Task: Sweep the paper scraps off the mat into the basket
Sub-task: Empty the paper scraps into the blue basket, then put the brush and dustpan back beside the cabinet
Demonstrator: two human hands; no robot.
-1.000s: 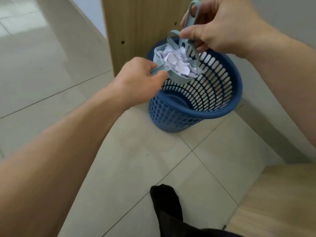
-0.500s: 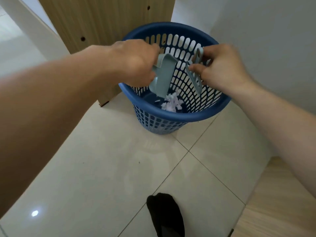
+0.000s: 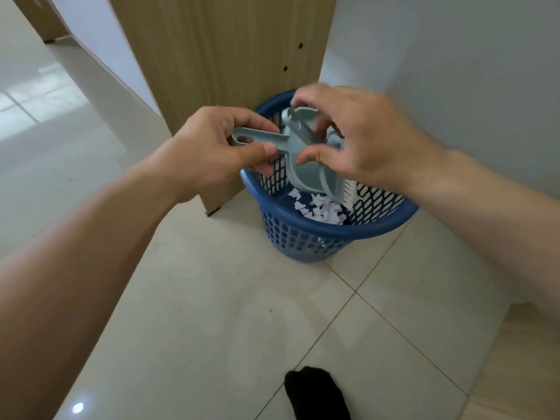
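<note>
A blue slotted plastic basket (image 3: 385,224) stands on the tiled floor against a wooden panel. White paper scraps (image 3: 321,210) lie heaped at its bottom. Over the basket's mouth my left hand (image 3: 212,150) grips the handle of a small pale-blue dustpan (image 3: 306,174), which tilts mouth-down into the basket. My right hand (image 3: 357,140) holds a matching small brush (image 3: 348,195) against the pan; its white bristles point down inside the basket beside the pan's lip. The brush handle is mostly hidden under my fingers. No mat is in view.
A wooden furniture panel (image 3: 224,56) rises just behind and left of the basket, a white wall (image 3: 454,71) to its right. Pale floor tiles (image 3: 227,313) spread in front. A foot in a black sock (image 3: 315,392) shows at the bottom edge, wood flooring at the lower right.
A second ago the pan was full of scraps over the basket; it tipped and the scraps fell in. Now my hands hold pan and brush together, higher over the rim.
</note>
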